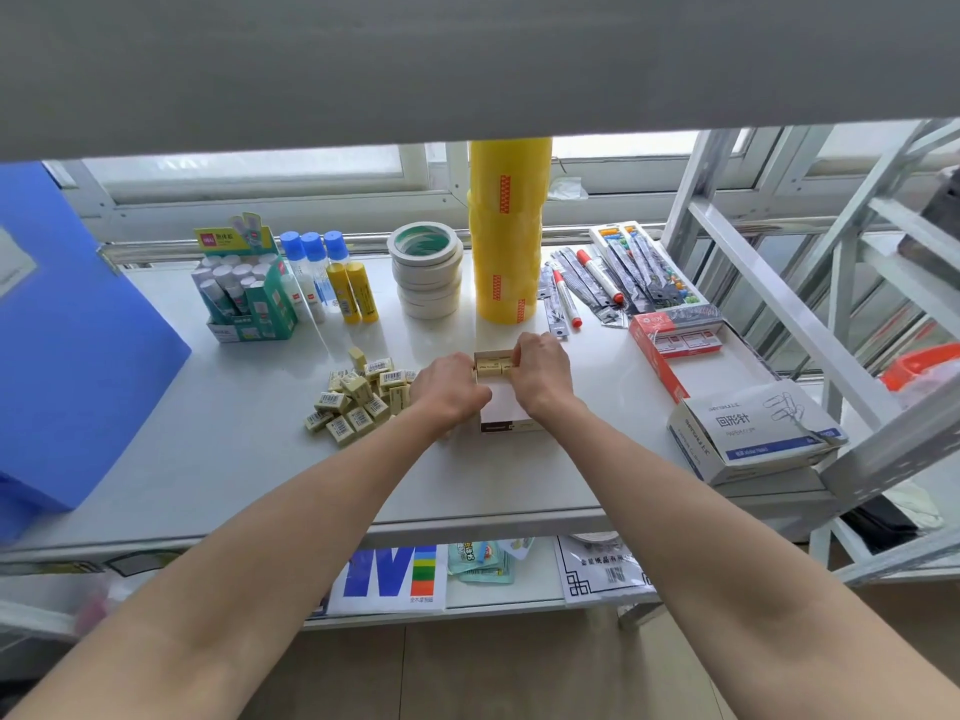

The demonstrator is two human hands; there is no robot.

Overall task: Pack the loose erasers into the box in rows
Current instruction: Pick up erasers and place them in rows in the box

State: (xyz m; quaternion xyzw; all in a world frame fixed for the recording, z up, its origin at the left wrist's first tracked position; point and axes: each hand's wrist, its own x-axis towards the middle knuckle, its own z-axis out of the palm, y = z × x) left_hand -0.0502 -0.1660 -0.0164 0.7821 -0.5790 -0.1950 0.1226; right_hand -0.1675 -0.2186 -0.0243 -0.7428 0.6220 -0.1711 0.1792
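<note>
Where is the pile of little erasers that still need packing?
In the head view, the loose erasers lie heaped on the white table, left of the box, right beside the left hand and in front of the glue sticks.

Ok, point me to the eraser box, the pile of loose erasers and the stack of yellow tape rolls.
eraser box point(500, 402), head view, on its bare white floor between the hands.
pile of loose erasers point(358, 400), head view, middle of the heap.
stack of yellow tape rolls point(506, 236), head view, its front side at mid-height.

Smooth pale glossy shelf top point(249, 439), paper-wrapped erasers point(358, 402), small cardboard box point(506, 420), shiny yellow tape rolls point(506, 231)
</note>
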